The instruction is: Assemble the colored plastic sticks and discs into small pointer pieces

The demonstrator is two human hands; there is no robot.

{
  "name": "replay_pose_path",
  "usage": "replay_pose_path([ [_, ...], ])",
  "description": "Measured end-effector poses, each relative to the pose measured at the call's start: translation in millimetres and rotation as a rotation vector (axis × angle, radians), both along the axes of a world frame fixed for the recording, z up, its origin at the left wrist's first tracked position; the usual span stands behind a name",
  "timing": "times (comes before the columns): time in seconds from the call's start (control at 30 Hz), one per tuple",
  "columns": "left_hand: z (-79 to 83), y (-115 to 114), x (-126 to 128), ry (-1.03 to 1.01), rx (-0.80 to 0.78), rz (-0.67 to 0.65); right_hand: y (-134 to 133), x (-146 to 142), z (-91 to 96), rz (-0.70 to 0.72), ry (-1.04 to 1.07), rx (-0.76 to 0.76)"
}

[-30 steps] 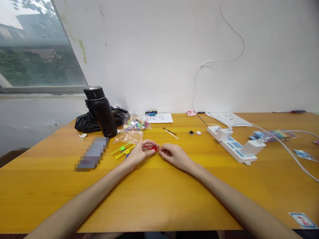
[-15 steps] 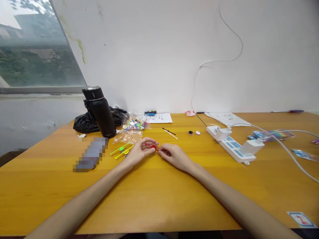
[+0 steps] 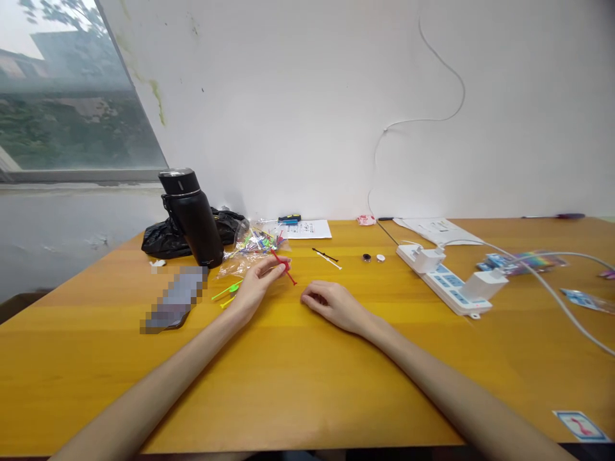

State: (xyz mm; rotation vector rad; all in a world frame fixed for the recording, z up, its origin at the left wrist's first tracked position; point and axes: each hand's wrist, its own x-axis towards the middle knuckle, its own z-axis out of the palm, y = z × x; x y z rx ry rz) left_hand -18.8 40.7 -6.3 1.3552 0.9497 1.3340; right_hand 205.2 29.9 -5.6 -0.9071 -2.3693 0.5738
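My left hand [image 3: 254,287] pinches a red plastic stick piece with a round middle [image 3: 287,265], raised and slanting down to the right. Close by, my right hand [image 3: 336,307] rests on the table with its fingers curled in, and nothing shows in them. Partly behind my left hand lie a green stick piece [image 3: 234,288] and a yellow one [image 3: 227,303]. Farther back are a black stick [image 3: 327,255] and a white stick [image 3: 331,260], crossing or touching. To their right sit a small black round piece [image 3: 366,257] and a white round piece [image 3: 380,258].
On the left stand a black bottle [image 3: 195,221] and a black plastic bag [image 3: 161,238], with a phone [image 3: 177,298] in front. A clear bag [image 3: 259,240] holds coloured parts. A power strip [image 3: 446,282] with chargers and cables lies right. Papers [image 3: 312,228] lie by the wall.
My left hand has moved left and slightly up with the red piece, which now points down to the right. My right hand has let go of it and stays near its place.
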Motion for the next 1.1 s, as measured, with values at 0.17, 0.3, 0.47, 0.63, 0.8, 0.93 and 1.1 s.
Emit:
replay_pose_path([
  [0.17, 10.7, 8.1, -15.8, 0.124, 0.055, 0.104, 0.6, 0.5, -1.4, 0.007, -0.015, 0.027],
  [0.3, 36.7, 15.3, -56.8, 0.670, 0.260, 0.197, 0.1, 1.4, -1.0, 0.011, -0.020, 0.041],
  [0.47, 56.8, 21.9, -107.3, 1.078, 0.307, 0.243, 0.5, 2.0, -1.4, 0.014, -0.034, 0.047],
  [0.63, 59.1, 19.1, -121.4, 1.305, 0.161, 0.152, 0.9, 1.7, -2.0, 0.012, -0.041, 0.039],
  [0.8, 56.6, 14.4, -123.9, 1.344, -0.012, -0.014, 1.6, 1.9, -2.8, 0.015, -0.038, 0.029],
  [0.93, 54.5, 12.9, -121.9, 1.400, -0.036, 0.003, 3.2, 1.8, -3.8, 0.015, -0.037, 0.022],
  [1.1, 50.9, 13.3, -118.4, 1.425, -0.021, 0.007, 4.1, 1.7, -4.7, 0.012, -0.039, 0.015],
])
